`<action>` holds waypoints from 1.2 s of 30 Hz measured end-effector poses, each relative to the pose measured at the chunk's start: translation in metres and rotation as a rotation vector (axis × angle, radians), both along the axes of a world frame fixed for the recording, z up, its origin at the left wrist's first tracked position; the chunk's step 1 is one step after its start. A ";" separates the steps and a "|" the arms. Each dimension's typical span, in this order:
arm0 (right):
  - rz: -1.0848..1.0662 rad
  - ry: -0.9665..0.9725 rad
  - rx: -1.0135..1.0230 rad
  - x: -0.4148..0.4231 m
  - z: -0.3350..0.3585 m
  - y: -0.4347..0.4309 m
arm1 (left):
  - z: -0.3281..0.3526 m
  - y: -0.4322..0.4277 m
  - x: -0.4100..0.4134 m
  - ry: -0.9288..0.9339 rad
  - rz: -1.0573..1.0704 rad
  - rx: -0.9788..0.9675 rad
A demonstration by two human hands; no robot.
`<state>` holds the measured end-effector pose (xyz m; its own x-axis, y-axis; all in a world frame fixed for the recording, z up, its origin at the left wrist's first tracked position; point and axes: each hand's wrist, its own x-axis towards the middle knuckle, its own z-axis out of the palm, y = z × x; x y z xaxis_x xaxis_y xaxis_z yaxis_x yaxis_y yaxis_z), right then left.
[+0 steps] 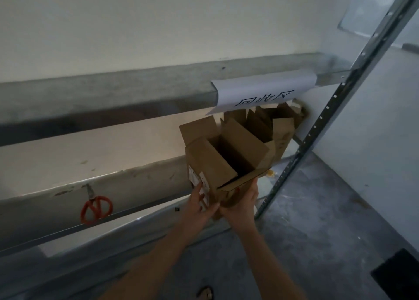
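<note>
The open cardboard box [215, 163] is held tilted in the air at the right end of the metal shelf [113, 95], under a paper sign [265, 89]. The left hand [199, 206] presses straight fingers on the box's labelled side. The right hand [243, 203] grips its lower corner. Other boxes [280, 127] stand just behind.

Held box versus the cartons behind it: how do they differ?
The held box is carried by the left hand and right hand; the cartons behind rest on the shelf. The held box is single, its inside visible; the cartons behind are several, crowded together. Both are brown cardboard, flaps open.
</note>
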<state>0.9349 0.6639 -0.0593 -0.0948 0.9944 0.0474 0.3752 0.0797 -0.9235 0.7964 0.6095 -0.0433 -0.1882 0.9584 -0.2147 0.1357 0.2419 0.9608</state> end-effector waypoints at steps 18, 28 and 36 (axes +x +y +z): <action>-0.144 0.082 -0.149 0.057 -0.035 0.138 | -0.042 0.145 0.020 0.067 0.125 -0.033; -0.036 0.014 -0.189 0.075 -0.028 0.131 | -0.036 0.122 0.033 0.235 0.221 -0.026; 0.052 -0.106 -0.173 0.093 -0.004 0.048 | -0.013 0.048 0.019 0.443 0.181 -0.034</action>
